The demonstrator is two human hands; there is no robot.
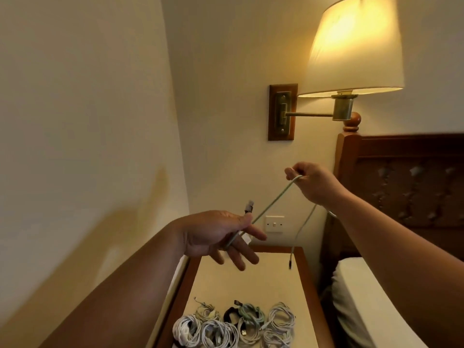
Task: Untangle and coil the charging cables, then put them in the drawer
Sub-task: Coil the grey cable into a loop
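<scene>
A pale green charging cable (pixel 272 202) stretches taut between my two raised hands. My left hand (pixel 221 237) pinches it near one end between thumb and fingers, and that plug sticks up above the thumb. My right hand (pixel 311 183), higher and to the right, grips the cable in curled fingers. From there the rest hangs down, its other plug dangling just above the nightstand (pixel 251 280). Several coiled cables (pixel 236 325), mostly white with one black and one green, lie side by side near the nightstand's front edge. No drawer is in view.
A lit wall lamp (pixel 351 46) on a swing arm hangs above the right hand. A wall switch (pixel 275 224) sits behind the cable. The wooden headboard (pixel 401 177) and white bedding (pixel 364 297) are at the right, a bare wall at the left.
</scene>
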